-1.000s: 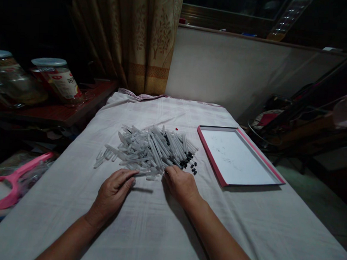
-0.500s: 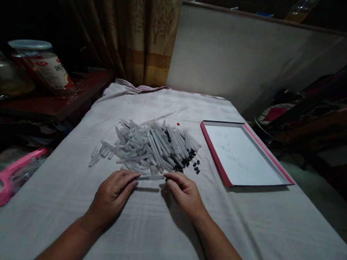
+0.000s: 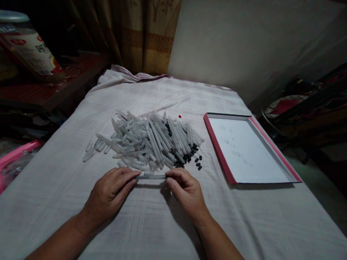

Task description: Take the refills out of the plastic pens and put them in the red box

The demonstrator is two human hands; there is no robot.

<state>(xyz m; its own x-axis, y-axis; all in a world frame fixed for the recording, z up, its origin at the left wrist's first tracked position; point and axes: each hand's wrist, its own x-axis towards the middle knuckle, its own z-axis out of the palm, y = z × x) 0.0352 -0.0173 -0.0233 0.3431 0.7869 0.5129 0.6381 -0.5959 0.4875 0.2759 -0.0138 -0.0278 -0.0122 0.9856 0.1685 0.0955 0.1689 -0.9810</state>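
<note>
Between my two hands a translucent pen barrel (image 3: 152, 177) lies level, just above the cloth. My left hand (image 3: 112, 194) pinches its left end between thumb and fingers. My right hand (image 3: 187, 193) is closed on its right end; whether a black plug sits under those fingertips I cannot tell. Just beyond is a heap of clear pen barrels (image 3: 144, 138), jumbled in several directions. Small black plugs (image 3: 186, 158) gather at the heap's right side, with several loose ones (image 3: 198, 163) beside them.
A shallow box lid (image 3: 250, 153) with red sides and a white inside lies to the right on the white tablecloth (image 3: 145, 229). One tiny red piece (image 3: 180, 116) rests behind the heap. On the left are a labelled jar (image 3: 32, 47) and a pink plastic handle (image 3: 11, 160).
The view has tilted down a little. Both hands keep hold of the pen barrel; the dark bit seen earlier at my right fingertips is now less visible.
</note>
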